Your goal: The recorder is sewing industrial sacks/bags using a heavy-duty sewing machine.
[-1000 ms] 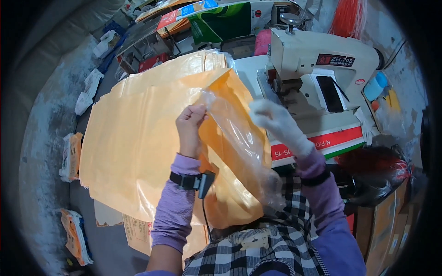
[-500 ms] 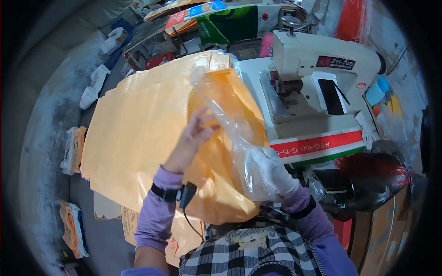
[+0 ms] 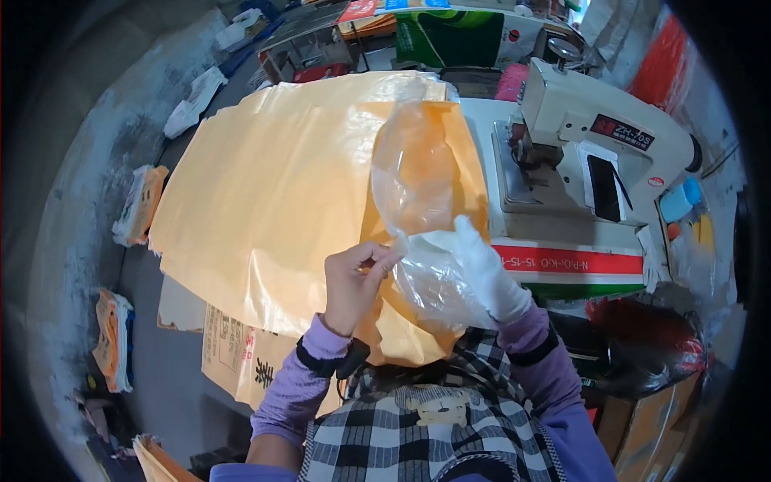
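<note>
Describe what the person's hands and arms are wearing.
The left hand is bare, its purple sleeve crossed by a black strap with a small dark box. The right hand wears a white glove; its purple sleeve has a black band.

Left hand (image 3: 353,285): at 7 o'clock, pinches clear film (image 3: 411,181) as I watch remotely.
Gloved right hand (image 3: 490,277): at 4 o'clock, against the film; grip unclear to me.
Orange sacks (image 3: 265,185): stacked at 10 o'clock.
Sewing machine (image 3: 562,100): 2 o'clock.
</note>
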The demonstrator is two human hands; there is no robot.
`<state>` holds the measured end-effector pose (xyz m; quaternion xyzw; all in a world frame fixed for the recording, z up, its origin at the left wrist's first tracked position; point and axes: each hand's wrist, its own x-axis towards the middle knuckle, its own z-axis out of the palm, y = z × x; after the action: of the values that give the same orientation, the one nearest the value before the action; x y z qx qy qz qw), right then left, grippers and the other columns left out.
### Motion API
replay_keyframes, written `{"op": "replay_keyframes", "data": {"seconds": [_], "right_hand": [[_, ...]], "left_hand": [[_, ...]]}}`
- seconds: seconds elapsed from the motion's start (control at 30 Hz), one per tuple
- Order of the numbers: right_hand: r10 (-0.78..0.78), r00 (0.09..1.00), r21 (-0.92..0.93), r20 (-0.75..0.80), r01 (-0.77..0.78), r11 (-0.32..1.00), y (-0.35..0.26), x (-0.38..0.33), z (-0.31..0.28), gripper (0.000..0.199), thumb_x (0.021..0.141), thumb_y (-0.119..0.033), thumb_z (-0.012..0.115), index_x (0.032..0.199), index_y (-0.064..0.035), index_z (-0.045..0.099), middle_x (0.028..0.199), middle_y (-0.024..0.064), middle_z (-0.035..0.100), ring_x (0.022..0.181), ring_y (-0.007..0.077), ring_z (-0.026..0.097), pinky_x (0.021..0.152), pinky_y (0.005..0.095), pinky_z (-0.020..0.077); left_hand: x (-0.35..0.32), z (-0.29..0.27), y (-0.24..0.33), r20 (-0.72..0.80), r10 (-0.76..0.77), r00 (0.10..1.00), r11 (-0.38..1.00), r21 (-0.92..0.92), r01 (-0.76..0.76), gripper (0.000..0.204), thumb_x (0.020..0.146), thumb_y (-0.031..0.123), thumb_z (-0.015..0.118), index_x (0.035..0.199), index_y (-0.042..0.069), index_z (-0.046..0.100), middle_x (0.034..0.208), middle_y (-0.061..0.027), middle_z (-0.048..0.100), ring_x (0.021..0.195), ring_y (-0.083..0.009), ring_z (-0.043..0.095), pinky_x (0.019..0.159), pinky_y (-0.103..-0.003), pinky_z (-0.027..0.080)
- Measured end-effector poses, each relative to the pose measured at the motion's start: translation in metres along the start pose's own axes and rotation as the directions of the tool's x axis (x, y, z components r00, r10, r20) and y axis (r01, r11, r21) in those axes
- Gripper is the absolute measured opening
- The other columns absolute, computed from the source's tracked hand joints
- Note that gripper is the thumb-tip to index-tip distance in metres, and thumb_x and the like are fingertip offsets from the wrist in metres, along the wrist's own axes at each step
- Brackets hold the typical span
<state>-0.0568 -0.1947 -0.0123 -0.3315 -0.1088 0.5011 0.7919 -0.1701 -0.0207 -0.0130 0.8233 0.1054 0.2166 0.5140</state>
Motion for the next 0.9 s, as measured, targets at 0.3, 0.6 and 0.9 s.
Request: {"op": "replay_keyframes", "data": {"seconds": [0.3, 0.6, 0.9], "right_hand": [[-0.148, 0.818, -0.822, 0.555, 0.567, 0.052, -0.036, -0.015, 0.015, 0.016, 0.087, -0.008, 0.06, 0.091, 0.0068, 0.065, 0.078, 0.0112, 0.064, 0.072, 0.0152, 0.06, 0.068, 0.0278, 0.047], [-0.079, 0.986, -0.673, 0.147, 0.158, 0.723, 0.005, 0.025, 0.029, 0.038, 0.097, -0.039, 0.055, 0.091, -0.0034, 0.066, 0.073, -0.0031, 0.052, 0.069, 0.0079, 0.045, 0.066, 0.0214, 0.0388], [0.109, 0.963, -0.466, 0.245, 0.019, 0.885, -0.01, 0.0, 0.041, 0.044, 0.1, -0.035, 0.051, 0.12, 0.0026, 0.06, 0.106, 0.0066, 0.067, 0.093, 0.013, 0.06, 0.087, 0.0262, 0.0467]], "left_hand": [[0.005, -0.022, -0.003, -0.299, 0.081, 0.951, 0.996, -0.015, -0.09, 0.017, 0.094, 0.009, 0.061, 0.085, -0.005, 0.065, 0.064, -0.0033, 0.059, 0.061, -0.0083, 0.055, 0.058, -0.023, 0.046], [-0.008, -0.062, -0.022, -0.467, 0.023, 0.884, 0.976, -0.18, -0.121, 0.025, 0.098, 0.017, 0.056, 0.086, -0.004, 0.064, 0.07, -0.0018, 0.061, 0.064, -0.0085, 0.057, 0.061, -0.024, 0.05], [-0.024, -0.1, -0.041, -0.588, -0.098, 0.803, 0.983, -0.183, -0.015, 0.026, 0.098, 0.02, 0.056, 0.087, -0.001, 0.065, 0.072, -0.0007, 0.062, 0.066, -0.0074, 0.057, 0.064, -0.024, 0.052]]}}
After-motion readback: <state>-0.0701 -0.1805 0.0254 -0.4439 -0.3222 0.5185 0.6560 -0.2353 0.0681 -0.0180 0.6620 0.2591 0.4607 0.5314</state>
